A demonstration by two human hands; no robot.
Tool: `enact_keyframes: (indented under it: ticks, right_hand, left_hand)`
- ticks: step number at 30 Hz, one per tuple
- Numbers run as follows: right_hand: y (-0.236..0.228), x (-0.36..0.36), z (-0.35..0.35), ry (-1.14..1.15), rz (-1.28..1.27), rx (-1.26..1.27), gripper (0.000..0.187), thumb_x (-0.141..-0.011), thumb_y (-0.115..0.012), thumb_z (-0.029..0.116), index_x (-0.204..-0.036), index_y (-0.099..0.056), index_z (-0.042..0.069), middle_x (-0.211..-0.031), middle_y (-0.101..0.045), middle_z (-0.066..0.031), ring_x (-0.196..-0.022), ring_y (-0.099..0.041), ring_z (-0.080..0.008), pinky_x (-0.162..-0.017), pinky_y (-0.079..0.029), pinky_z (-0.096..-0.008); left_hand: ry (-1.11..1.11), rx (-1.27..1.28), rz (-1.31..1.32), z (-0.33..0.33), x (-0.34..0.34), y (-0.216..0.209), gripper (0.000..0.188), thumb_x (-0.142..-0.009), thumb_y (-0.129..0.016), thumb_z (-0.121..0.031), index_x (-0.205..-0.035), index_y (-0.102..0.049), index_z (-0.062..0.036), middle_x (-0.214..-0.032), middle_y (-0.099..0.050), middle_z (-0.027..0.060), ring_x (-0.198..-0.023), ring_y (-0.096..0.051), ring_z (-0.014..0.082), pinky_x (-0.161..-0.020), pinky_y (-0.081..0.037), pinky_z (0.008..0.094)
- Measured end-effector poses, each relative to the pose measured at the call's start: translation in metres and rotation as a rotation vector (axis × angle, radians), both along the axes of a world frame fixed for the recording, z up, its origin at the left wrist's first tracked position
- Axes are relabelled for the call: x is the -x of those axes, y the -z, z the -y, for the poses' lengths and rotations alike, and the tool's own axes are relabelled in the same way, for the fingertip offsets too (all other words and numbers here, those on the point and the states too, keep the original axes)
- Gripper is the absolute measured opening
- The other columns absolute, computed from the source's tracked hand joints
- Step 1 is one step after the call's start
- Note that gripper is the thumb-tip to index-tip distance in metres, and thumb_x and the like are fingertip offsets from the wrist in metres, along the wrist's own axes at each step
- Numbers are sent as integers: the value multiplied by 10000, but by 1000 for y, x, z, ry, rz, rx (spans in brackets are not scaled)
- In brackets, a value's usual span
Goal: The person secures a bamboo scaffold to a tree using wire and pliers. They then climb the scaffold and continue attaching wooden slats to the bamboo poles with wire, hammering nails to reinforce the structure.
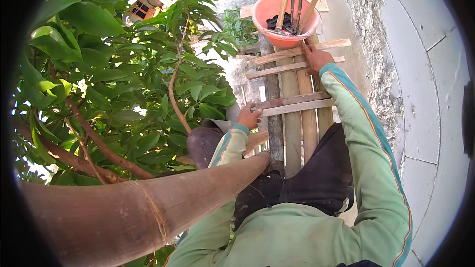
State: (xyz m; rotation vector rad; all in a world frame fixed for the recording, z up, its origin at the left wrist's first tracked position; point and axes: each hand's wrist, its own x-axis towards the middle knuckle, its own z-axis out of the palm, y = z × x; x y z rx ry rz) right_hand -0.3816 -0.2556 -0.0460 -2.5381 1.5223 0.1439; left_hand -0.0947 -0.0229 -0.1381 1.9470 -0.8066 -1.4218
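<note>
My left hand (250, 116) is closed round the left end of a pale wooden slat (297, 107). A darker brown slat (292, 100) lies right beside that one. Farther ahead, my right hand (317, 59) grips the right part of another wooden slat (282, 71), just below the bucket; its fingertips are partly hidden. Several slats cross the long bamboo poles (292, 133). An orange plastic bucket (263, 25) stands on the poles, holding wooden-handled tools (285, 0), two dark rods and some black material.
A thick bamboo pole (198, 195) slants across from the lower left, close to my left arm. Leafy branches (138, 74) crowd the left side. To the right rises a grey block wall (425, 84) with a rough mortar edge (373, 54). My legs straddle the bamboo platform.
</note>
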Motion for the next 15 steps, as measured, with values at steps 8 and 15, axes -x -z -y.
enact_keyframes:
  ticks: [8,15]
  right_hand:
    - [7,-3,8,-73,-107,-14,398,-872,-685,100,-1266,-631,88,-1405,-558,-124,-1083,-706,-345,-866,-600,-492]
    - [19,9,1,-170,-106,48,332,-894,-653,182,-1218,-647,111,-1145,-704,-116,-946,-728,-358,-813,-596,-497]
  left_hand:
    - [-26,0,-41,-2,-1,5,552,-972,-667,-262,-1430,-499,-3,-1098,-672,160,-768,-706,242,-563,-578,377]
    - [-31,6,-34,-2,-4,5,532,-985,-647,-315,-1423,-523,-39,-1150,-673,154,-796,-723,245,-585,-600,379]
